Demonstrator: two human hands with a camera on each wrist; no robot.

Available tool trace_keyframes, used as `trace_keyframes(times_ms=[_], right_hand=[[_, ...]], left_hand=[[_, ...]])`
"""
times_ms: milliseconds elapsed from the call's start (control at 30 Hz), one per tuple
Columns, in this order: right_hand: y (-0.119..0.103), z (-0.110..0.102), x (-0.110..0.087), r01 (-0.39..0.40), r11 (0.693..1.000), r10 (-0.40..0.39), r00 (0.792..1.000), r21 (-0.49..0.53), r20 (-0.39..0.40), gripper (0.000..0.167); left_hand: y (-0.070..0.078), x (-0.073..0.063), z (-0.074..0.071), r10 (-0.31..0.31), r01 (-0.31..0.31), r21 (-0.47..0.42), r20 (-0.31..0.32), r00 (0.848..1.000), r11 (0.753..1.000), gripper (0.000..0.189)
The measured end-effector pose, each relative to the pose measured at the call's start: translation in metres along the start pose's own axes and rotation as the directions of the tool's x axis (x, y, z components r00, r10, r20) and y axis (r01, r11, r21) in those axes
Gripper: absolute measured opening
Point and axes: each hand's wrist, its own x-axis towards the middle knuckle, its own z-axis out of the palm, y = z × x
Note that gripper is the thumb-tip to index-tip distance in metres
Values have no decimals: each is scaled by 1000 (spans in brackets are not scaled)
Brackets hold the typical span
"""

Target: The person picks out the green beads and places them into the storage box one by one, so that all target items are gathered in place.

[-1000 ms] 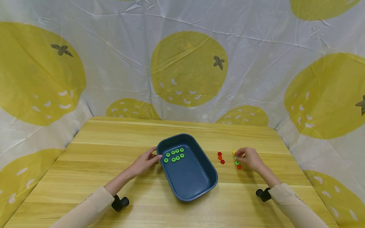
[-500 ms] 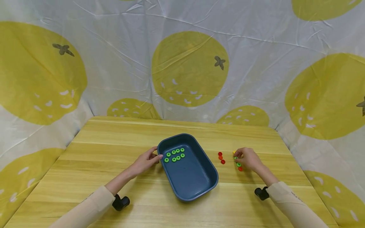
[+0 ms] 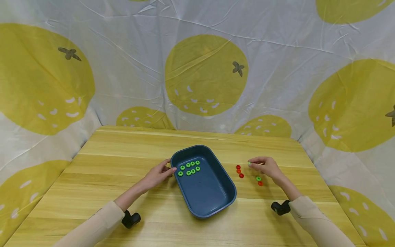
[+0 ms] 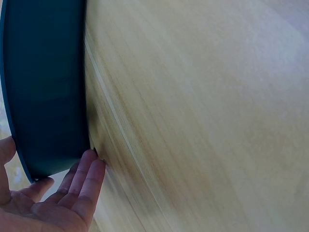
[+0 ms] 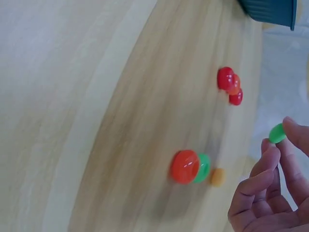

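My left hand (image 3: 158, 175) grips the left side of a dark blue rectangular basin (image 3: 213, 202), thumb over the rim and fingers against the outer wall. In the left wrist view those fingers (image 4: 89, 179) lie at the wall's lower edge. Several green rings (image 3: 188, 173) lie in two rows in the far left part of the basin. My right hand (image 3: 267, 167) pinches one small green ring (image 5: 277, 133) between thumb and fingertips, raised above the table. Below it on the table are another green ring (image 3: 258, 178) and an orange-red ring (image 3: 260, 183), close together.
Two red rings and an orange ring (image 3: 238, 171) form a short row between the basin and my right hand. A yellow ring (image 5: 218, 177) shows in the right wrist view, hidden in the head view. The wooden table (image 3: 129, 144) ends at a fruit-print curtain (image 3: 132, 68).
My right hand has picked a green ring from the right-hand row and moved it up and slightly left. The remaining green and orange-red rings shifted a little. My left hand stays on the basin.
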Motion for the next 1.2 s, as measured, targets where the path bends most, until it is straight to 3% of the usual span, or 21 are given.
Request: trace_keyframes(times_ms=[167,600,933,1200], right_hand=[[-12,4,3,-11,1000,11,1000,27,13,42],[-55,31,18,64,997,-68,995,48,76,41],[-92,57,27,108,993,-113,988,46,107,31],[-115,79,36,197,980,-200,966,33,164,28]], left_hand=[[0,0,1,-3,3,13,4,1000,1000,57],[0,0,0,-13,13,18,-7,1000,1000,58],[0,1,1,-22,22,24,-5,1000,999,57],[-2,2,1,-34,34,18,-8,999,999,58]])
